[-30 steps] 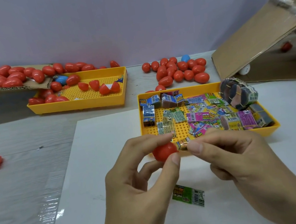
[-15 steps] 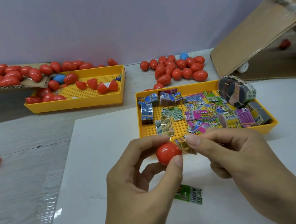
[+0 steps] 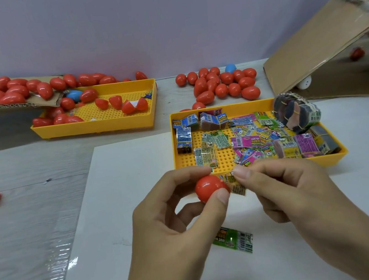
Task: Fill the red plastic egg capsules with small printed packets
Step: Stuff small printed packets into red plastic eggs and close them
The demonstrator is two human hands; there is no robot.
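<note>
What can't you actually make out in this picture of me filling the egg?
- Head view: open end of the red capsule half, turned away and covered by the left hand.
- How far the packet is in: right hand fingers cover it.
- Packet print: too small.

Packet [image 3: 234, 184] partly hidden between fingertips and red capsule [image 3: 209, 187], capsule's opening unseen, packet print too small to read, cardboard box [image 3: 323, 47] cut by right edge
</note>
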